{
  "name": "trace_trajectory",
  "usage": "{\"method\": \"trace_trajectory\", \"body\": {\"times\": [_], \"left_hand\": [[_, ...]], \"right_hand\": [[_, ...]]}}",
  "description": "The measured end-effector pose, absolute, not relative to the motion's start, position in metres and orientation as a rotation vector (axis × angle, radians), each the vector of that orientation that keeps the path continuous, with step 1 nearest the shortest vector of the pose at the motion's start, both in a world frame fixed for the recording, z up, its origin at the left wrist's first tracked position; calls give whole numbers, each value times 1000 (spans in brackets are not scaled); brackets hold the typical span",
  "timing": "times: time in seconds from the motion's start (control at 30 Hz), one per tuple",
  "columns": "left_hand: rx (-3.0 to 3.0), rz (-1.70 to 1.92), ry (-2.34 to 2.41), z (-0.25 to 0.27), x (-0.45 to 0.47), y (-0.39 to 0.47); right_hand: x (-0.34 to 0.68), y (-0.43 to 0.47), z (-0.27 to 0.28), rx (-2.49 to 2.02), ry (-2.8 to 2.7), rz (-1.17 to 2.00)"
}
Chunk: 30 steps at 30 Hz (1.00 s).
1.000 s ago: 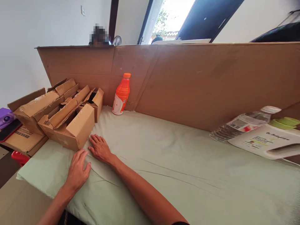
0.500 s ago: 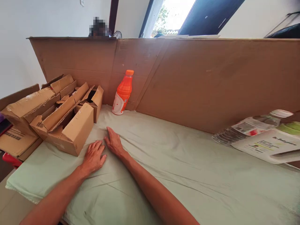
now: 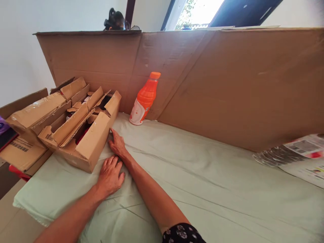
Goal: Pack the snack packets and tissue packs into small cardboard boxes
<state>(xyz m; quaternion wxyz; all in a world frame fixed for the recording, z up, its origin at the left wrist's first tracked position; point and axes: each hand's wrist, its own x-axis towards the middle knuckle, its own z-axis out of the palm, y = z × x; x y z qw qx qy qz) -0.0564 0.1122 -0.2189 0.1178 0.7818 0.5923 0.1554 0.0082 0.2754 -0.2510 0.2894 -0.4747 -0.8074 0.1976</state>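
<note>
Fingers, left hand (image 3: pixel 110 178): released; we rest them palm down, slightly spread and bent, on the cloth.
Fingers, right hand (image 3: pixel 117 144): released; we lay them loosely extended at 12 o'clock from the left hand, tips just beside the front carton; contact cannot be confirmed.
Cloth (image 3: pixel 177 168): pale green, under both our hands, creased; its frayed edge runs at 8 o'clock.
Clock reference: our hands at centre, 12 pointing away from us.
Front carton (image 3: pixel 97 138): at 10 o'clock, flaps raised, a dark red item (image 3: pixel 82 135) partly visible inside.
Other cartons (image 3: pixel 37 113): behind the front one, toward 9 to 10 o'clock, flaps raised.
Orange bottle (image 3: pixel 146 98): at 1 o'clock, standing on the cloth near the cardboard panel.
Cardboard panel (image 3: pixel 222 84): spans 11 to 2 o'clock.
Clear bottle (image 3: pixel 272 156): at 3 o'clock, beside a white container (image 3: pixel 303 172); both cut off by the view edge.
Sleeve (image 3: pixel 181 234): at 5 o'clock, black with pale flowers, on our right arm (image 3: pixel 152 194).
Co-worker: at 12 o'clock, we see a person's head (image 3: pixel 115 19) above the panel.
</note>
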Motion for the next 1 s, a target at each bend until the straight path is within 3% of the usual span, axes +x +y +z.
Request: {"method": "trace_trajectory", "body": {"times": [0.3,0.5,0.77,1.0], "left_hand": [[2235,385,1545,-201,-66,46],[2004,397,1025,-154,-173,-40],[1283,1217,2548,-110,-389,-16],[1084,1035,2761,-121,-449,29]], "right_hand": [[13,239,-254,-1341,-2256,414],[24,228,-263,-1396,-2273,310],[28,231,-271,-1369,-2267,290],[31,235,-275,-1348,-2243,298]]}}
